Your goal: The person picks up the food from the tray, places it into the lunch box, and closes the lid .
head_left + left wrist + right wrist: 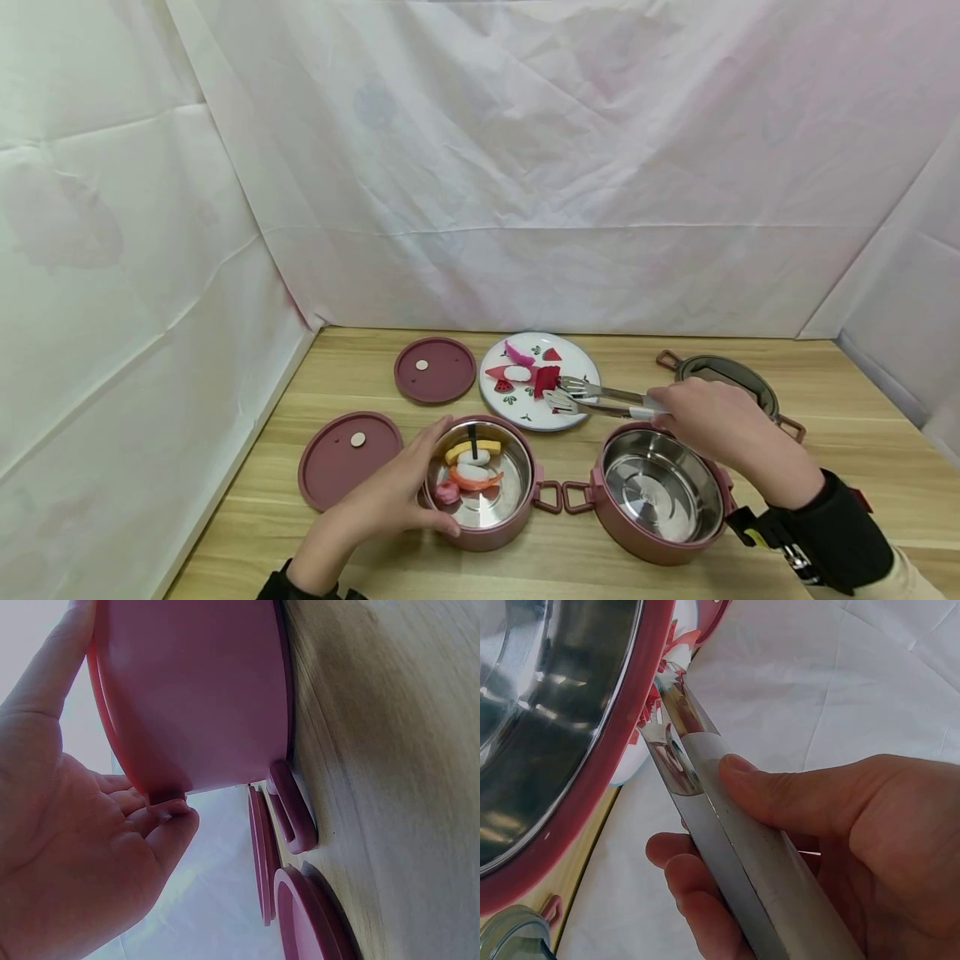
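Note:
My left hand (pixel 390 487) grips the side of the left pink pot (pixel 495 537), its thumb near the rim. Inside that pot lie a yellow curved piece (pixel 491 447), an orange curved piece (pixel 476 483), white pieces and a pink round piece (pixel 447 492). With thumb and fingers, my right hand (pixel 712 421) holds metal tongs (pixel 727 817) over the patterned white plate (pixel 551 423). Their tips reach a red piece (pixel 546 380); whether they pinch it I cannot tell. Beside it on the plate rest a red-and-white piece (pixel 517 373) and a magenta piece (pixel 519 355).
A second pink pot (pixel 641 533), with a bare steel inside, stands at the right, its handle close to the first pot's. Two maroon lids (pixel 345 475) lie at the left. Behind the right hand is a dark lid with handles (pixel 765 387). White cloth walls (pixel 525 275) border the table.

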Tool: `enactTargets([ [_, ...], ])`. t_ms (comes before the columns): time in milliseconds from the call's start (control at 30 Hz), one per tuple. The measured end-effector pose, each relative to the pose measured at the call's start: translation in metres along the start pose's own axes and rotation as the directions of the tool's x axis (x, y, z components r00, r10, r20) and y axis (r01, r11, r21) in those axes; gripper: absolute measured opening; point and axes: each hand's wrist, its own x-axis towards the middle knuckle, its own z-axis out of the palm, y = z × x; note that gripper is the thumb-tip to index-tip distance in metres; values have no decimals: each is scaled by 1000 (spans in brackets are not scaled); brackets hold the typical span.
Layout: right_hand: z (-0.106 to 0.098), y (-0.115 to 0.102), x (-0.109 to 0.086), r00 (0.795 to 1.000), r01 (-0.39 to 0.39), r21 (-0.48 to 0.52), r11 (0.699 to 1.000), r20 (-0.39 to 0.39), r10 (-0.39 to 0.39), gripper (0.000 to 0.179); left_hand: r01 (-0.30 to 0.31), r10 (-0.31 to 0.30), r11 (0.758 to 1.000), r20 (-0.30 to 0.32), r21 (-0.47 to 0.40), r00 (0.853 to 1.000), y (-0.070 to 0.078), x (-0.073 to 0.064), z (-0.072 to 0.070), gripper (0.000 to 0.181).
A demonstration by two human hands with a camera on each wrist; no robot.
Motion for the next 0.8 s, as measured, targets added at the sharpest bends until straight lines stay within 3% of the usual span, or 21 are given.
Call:
enactTargets([
  [800,-7,-4,-6,991,33,-33,999,-128,-37,37,3,-3,1000,-2,-3,1000,-2,0,1,128],
])
